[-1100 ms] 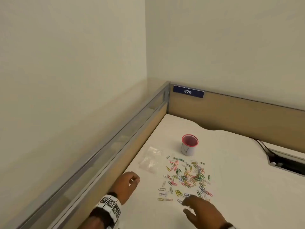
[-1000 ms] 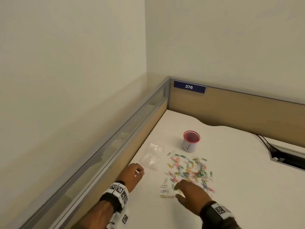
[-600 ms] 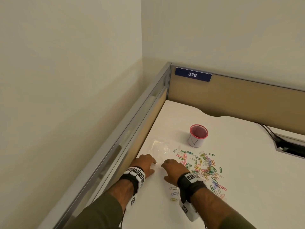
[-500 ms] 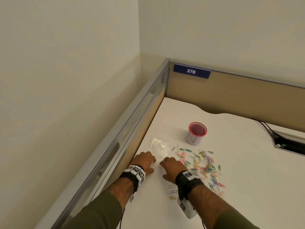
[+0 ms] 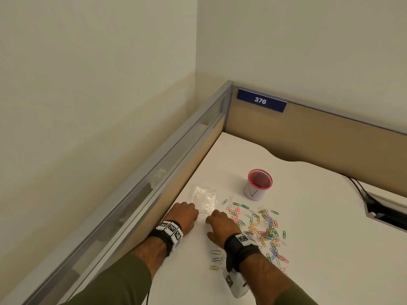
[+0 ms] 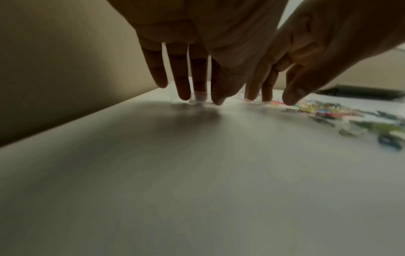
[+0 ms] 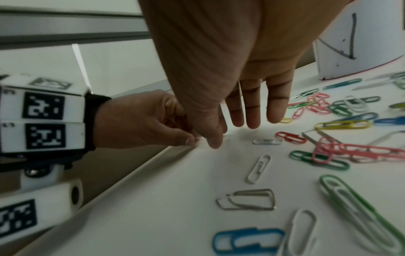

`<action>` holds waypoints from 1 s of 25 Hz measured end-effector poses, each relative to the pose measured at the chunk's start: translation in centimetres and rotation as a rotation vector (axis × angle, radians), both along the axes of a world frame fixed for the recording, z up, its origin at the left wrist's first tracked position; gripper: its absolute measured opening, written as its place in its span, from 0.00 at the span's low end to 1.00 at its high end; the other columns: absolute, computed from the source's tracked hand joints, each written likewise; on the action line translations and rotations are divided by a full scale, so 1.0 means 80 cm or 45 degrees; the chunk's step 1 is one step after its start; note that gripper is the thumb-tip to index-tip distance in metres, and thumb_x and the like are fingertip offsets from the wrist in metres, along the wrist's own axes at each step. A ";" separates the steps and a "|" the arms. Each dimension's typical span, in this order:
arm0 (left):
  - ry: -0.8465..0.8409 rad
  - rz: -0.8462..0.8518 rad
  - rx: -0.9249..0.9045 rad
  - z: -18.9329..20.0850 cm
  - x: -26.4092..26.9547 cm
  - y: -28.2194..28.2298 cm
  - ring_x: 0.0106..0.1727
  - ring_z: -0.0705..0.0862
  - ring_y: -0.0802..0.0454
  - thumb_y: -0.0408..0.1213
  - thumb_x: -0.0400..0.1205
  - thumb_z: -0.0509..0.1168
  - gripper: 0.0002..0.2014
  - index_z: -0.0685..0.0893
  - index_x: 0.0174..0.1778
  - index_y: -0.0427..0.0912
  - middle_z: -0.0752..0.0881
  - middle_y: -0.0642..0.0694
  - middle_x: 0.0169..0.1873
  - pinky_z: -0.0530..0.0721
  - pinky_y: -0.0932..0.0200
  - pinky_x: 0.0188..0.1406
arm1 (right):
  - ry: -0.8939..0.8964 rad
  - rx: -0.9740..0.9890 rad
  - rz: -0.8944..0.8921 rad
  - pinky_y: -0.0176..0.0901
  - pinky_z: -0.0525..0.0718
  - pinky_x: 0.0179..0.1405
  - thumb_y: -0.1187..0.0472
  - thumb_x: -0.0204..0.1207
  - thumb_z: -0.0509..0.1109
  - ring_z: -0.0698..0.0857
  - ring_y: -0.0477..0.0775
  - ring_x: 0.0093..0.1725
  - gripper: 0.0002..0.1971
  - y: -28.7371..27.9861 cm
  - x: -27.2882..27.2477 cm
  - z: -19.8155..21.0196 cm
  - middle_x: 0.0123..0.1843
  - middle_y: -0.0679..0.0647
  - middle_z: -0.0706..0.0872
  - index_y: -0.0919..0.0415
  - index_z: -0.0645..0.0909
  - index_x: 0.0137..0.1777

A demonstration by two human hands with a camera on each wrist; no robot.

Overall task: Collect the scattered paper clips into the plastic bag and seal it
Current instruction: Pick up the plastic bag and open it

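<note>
Both hands meet at the near edge of the bag [image 5: 204, 200], flat on the desk [image 5: 319, 227]. Left hand [image 5: 184, 216] pinches that edge; right hand [image 5: 221, 225] touches it with relaxed fingers. Clips [image 5: 262, 227] lie scattered beside the bag, near the cup [image 5: 257, 184].

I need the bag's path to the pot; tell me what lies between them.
In the head view, bare white desk separates the plastic bag from the pink-rimmed pot; the nearest paper clips lie just nearer the person.
</note>
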State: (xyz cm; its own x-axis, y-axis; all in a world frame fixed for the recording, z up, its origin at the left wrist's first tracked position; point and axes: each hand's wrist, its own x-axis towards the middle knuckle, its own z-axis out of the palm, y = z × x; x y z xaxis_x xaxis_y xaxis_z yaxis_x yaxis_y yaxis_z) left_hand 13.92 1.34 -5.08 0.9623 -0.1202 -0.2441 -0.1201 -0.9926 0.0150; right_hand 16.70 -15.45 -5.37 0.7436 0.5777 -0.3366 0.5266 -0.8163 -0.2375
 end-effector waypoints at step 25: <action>-0.401 0.818 -1.486 0.082 -0.046 -0.088 0.37 0.90 0.57 0.42 0.86 0.66 0.05 0.85 0.49 0.46 0.92 0.50 0.39 0.86 0.66 0.33 | 0.154 1.002 -0.576 0.41 0.87 0.43 0.58 0.77 0.69 0.86 0.51 0.40 0.04 -0.034 -0.019 0.100 0.41 0.50 0.88 0.55 0.85 0.45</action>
State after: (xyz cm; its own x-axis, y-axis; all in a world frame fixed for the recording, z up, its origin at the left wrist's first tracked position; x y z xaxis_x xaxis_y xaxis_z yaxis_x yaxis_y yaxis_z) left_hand 10.28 -5.67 1.46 0.9216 0.3814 -0.0723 0.1987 -0.3035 0.9319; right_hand 15.19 -18.15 2.66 0.9402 0.3354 -0.0594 0.1312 -0.5177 -0.8455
